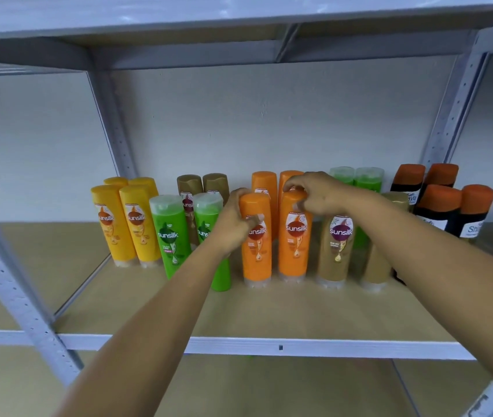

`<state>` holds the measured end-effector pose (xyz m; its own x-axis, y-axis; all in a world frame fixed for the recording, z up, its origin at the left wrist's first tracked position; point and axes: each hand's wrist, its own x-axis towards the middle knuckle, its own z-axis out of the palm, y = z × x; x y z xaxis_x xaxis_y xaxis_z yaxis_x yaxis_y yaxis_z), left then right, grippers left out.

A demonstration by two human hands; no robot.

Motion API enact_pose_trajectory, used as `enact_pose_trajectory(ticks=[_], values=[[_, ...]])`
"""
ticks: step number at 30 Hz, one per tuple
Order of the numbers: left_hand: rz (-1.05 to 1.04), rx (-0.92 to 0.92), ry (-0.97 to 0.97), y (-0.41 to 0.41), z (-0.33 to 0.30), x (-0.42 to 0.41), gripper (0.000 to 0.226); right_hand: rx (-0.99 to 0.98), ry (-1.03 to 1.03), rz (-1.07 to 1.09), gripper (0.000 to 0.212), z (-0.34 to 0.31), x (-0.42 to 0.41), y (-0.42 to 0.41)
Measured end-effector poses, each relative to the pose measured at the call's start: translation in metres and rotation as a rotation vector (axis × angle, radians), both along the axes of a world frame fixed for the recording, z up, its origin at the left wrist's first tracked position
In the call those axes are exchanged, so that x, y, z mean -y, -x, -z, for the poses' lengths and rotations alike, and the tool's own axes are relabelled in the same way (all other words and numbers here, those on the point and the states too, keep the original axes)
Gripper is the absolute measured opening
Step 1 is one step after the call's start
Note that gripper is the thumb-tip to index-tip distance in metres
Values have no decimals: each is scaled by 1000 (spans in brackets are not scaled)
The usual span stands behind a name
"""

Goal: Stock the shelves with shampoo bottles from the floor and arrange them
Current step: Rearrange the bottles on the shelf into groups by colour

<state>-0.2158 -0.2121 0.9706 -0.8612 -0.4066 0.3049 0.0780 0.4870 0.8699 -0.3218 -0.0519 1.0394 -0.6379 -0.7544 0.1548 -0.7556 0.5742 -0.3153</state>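
Shampoo bottles stand cap-down in colour groups on the wooden shelf [284, 311]. My left hand [233, 221] grips the front left orange bottle [256, 251] round its upper part. My right hand [317, 194] holds the top of the front right orange bottle [295, 242] with curled fingers. Two more orange bottles [264, 183] stand behind them. Left of these are green bottles [170, 233], gold bottles [189, 185] and yellow bottles [140, 224]. A beige bottle [337, 245] stands right of my right hand, partly under my forearm.
Black bottles with orange caps [440, 206] stand at the far right, with pale green bottles [368, 179] behind my right wrist. Grey metal uprights [7, 272] frame the bay. A white front rail [299, 346] edges the shelf. Another shelf [239, 16] hangs overhead and one lies below.
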Motion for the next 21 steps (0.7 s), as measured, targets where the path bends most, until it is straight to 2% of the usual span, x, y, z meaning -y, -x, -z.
enact_pose_trajectory(ticks=[4,7,9,11,14,17,19,21], values=[[-25,-33,-76,0,12,-1,72,-17,-39,6,47,-4,0,-5],[-28,-70,-127,-3,27,-8,75,-19,12,66,58,-2,-3,-13],[-43,-103,-186,-9,42,-16,77,-75,138,122,62,9,-9,-28],[-64,-141,-220,-16,61,-24,79,-93,369,152,58,40,-18,-46],[-85,-161,-202,-29,87,-37,76,117,666,178,52,104,-27,-69],[-74,-143,-238,-31,107,-39,70,333,751,203,45,145,-25,-77],[-76,-125,-231,-29,115,-38,66,399,770,219,54,156,-21,-77],[-85,-99,-241,-28,118,-38,65,424,762,248,74,163,-17,-71]])
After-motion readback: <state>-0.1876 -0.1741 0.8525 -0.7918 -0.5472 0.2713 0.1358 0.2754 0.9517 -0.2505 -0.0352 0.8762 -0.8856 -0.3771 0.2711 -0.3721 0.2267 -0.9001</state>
